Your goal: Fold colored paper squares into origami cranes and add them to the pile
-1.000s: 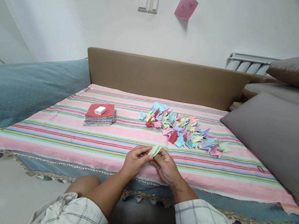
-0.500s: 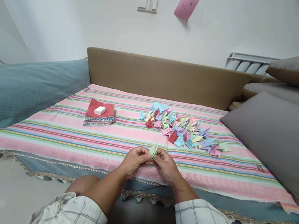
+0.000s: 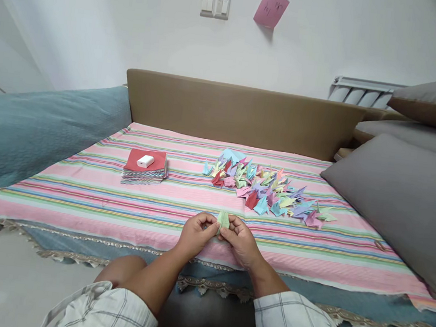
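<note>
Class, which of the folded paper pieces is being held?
The small pale green folded paper piece, pinched between left hand and right hand; the other folded paper pieces, in many colours, lie clustered on the pink striped cloth.

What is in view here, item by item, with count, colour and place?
folded paper: one, pale green, low centre
paper cranes: many, mixed colours, right of centre
paper stack: one, red on top, left side
small block: one, white, on the paper stack
striped cloth: one, mostly pink, under cranes and stack
sofa: one, brown back, blue cover, middle
cushions: at least four, grey and brown, far right
wall: white, behind the sofa
switch plates: two, white, on the wall
note: one, pink, right of the switch plates
radiator: one, whitish, upper right
floor: pale, bottom left
sleeves: two, white checked, bottom
left hand: one, bare, pinching the folded paper
right hand: one, bare, pinching it too
</note>
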`<state>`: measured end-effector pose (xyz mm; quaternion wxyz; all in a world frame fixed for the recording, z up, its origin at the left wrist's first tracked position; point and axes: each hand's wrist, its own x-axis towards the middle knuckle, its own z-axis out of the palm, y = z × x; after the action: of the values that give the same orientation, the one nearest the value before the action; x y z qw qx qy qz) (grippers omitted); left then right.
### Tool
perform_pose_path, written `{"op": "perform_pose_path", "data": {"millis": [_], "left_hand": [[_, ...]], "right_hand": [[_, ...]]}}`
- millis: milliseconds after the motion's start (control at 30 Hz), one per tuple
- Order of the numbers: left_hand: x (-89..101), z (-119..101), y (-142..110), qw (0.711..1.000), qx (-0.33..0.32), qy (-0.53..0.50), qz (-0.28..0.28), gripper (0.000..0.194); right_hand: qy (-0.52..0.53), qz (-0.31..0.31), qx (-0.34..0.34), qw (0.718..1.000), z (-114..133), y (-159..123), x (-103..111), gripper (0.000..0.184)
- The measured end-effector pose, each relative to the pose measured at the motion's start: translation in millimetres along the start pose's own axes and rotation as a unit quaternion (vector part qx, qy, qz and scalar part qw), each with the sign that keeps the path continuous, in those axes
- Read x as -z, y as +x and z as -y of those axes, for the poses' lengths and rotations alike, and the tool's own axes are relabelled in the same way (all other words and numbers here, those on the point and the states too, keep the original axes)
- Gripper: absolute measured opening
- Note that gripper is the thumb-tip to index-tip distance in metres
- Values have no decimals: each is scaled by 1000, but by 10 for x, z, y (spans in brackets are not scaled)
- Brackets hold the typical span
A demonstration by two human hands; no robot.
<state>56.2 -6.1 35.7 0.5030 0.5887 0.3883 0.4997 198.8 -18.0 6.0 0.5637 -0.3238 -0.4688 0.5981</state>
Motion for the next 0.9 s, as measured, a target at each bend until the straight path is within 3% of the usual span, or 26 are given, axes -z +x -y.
{"op": "perform_pose_path", "data": {"millis": [233,433,600,767,900], "left_hand": [[-9,-14,-21,1000,-13,-5,8,19],[-43,-9,-43,993,34,-104,43,25],[-49,-18,-46,996,12,-83,16,21],[-23,0,-19,996,18,-91,2,21],[2,-12,0,988,59,-139,37,24]], "right_hand": [[4,-19,-9,1000,-20,26,21,27],[-10,-32,-9,999,16,36,11,29],[-35,-40,-2,999,90,33,-30,31],[-58,-25,2,998,95,28,-35,30],[-61,-2,-14,998,91,17,-24,30]]}}
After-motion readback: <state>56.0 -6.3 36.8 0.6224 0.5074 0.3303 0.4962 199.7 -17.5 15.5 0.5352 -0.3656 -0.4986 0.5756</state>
